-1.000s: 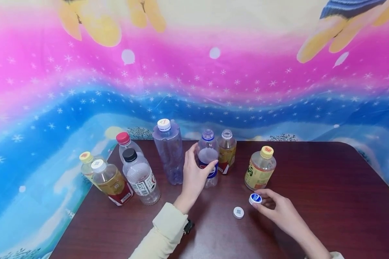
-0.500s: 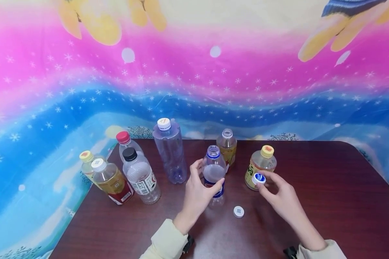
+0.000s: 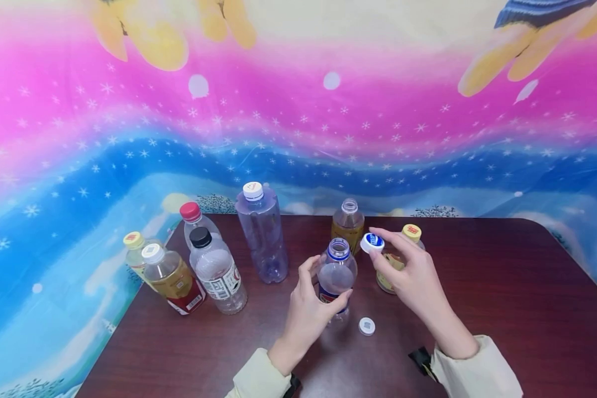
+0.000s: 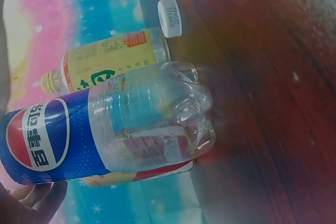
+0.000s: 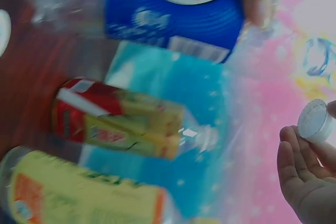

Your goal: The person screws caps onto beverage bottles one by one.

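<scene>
My left hand (image 3: 314, 309) grips a clear soda bottle (image 4: 73, 129) with a blue label around its middle. Its neck is uncapped and faces up; whether its base touches the table I cannot tell. Between thumb and fingertips, my right hand (image 3: 413, 268) pinches a white bottle cap (image 3: 372, 242) with a blue top. That cap is just right of the bottle's mouth and a little higher, apart from it. In the right wrist view the cap's pale side (image 5: 315, 121) shows above curled fingers.
A loose white cap (image 3: 366, 326) lies on the table (image 3: 517, 309). Behind stand an uncapped amber bottle (image 3: 347, 224) and a yellow-capped bottle (image 3: 412, 232), partly hidden by my right hand. A tall bottle (image 3: 262, 237) and several capped bottles (image 3: 218, 271) are at left.
The soda bottle has come nearer and slightly right in my left hand. My right hand has raised the blue-topped cap and brought it leftward, close to the bottle's mouth.
</scene>
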The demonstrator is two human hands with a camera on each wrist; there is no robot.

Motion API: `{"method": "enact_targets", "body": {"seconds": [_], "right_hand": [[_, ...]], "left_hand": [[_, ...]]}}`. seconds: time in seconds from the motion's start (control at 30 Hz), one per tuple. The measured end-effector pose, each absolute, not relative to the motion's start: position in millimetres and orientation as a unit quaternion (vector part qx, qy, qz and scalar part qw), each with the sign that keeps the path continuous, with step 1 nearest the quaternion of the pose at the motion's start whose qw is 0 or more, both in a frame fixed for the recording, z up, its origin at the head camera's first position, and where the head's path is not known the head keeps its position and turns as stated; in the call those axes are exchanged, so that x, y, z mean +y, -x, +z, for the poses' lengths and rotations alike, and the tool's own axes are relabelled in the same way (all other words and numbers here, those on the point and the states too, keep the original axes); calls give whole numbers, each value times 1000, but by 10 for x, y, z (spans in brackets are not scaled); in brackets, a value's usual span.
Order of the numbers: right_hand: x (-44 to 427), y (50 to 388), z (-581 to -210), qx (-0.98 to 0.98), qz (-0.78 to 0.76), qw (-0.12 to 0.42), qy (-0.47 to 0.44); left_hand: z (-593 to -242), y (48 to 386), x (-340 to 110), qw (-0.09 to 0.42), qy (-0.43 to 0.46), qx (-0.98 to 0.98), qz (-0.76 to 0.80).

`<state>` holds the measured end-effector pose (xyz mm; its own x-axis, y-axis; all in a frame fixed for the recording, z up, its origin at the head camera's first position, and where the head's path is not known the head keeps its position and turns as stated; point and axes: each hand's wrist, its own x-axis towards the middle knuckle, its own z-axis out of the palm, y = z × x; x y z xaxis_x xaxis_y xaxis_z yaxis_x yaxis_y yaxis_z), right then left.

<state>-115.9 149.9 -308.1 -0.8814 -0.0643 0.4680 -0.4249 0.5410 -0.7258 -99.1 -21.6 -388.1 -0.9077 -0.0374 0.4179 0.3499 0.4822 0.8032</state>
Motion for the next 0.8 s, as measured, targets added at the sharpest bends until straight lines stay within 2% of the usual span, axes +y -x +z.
{"method": "enact_targets", "body": {"seconds": [0.3, 0.5, 0.8], "right_hand": [[1283, 1176, -2930, -849, 428, 217, -222], [1227, 1204, -2923, -853, 419, 204, -234], [1214, 1225, -2934, -852, 410, 204, -255]], "left_hand": [[-3910, 998, -220, 189, 101, -838, -502], [-3925, 1008, -222, 206, 110, -844, -482], [-3924, 1009, -221, 205, 106, -851, -472]]}}
